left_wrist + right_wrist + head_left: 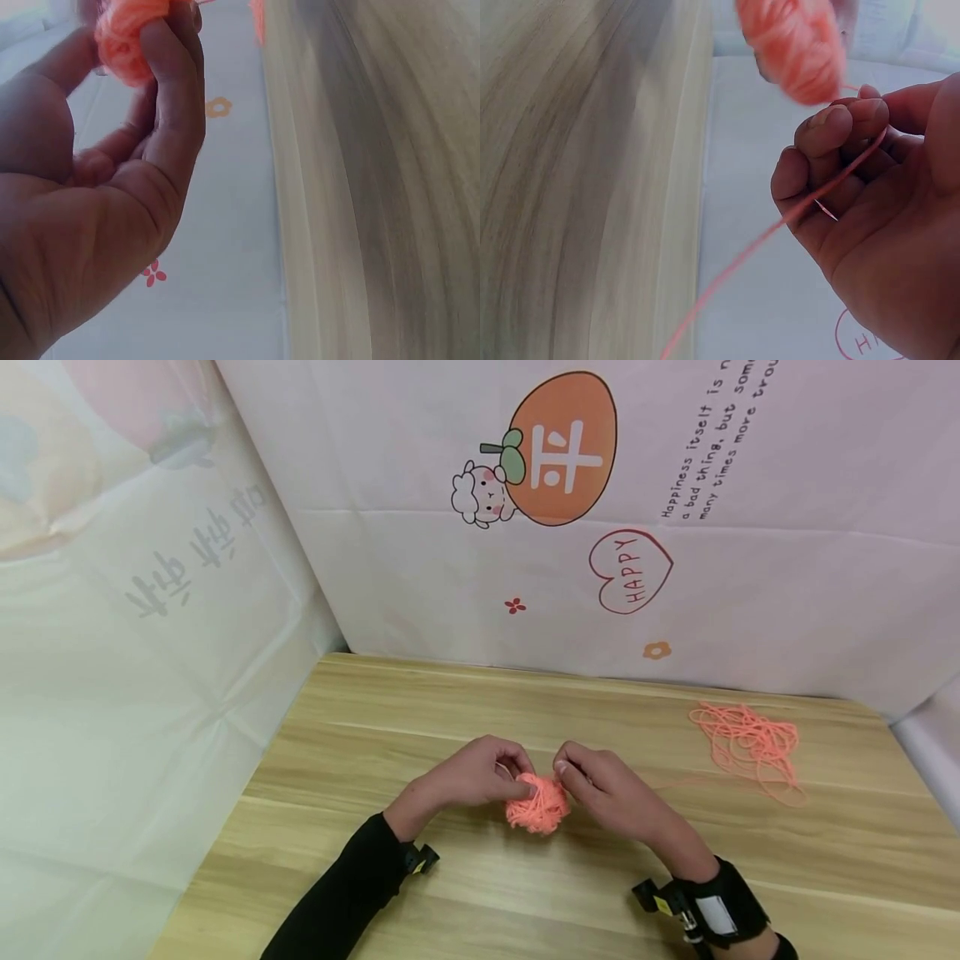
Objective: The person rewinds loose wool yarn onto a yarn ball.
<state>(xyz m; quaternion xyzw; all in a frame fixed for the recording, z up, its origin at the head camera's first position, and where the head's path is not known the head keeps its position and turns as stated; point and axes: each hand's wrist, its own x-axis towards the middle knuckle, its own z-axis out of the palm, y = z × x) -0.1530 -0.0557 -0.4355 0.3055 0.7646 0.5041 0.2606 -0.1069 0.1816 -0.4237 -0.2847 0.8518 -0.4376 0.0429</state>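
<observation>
A ball of coral-orange yarn [538,806] is held above the wooden table by my left hand [480,774], thumb and fingers around its upper left side. In the left wrist view the fingers [176,97] curve up around the yarn ball [127,45]. Close on its right, my right hand [611,789] pinches a single strand between thumb and fingertips. The right wrist view has this strand [742,259] crossing the curled fingers of the right hand [885,195] and trailing away to the lower left.
A loose tangle of the same yarn [750,739] lies at the table's back right, a thin strand running from it toward my right hand. The wooden table [360,735] is bordered by a printed white cloth [420,593] behind and another sheet [225,693] on the left.
</observation>
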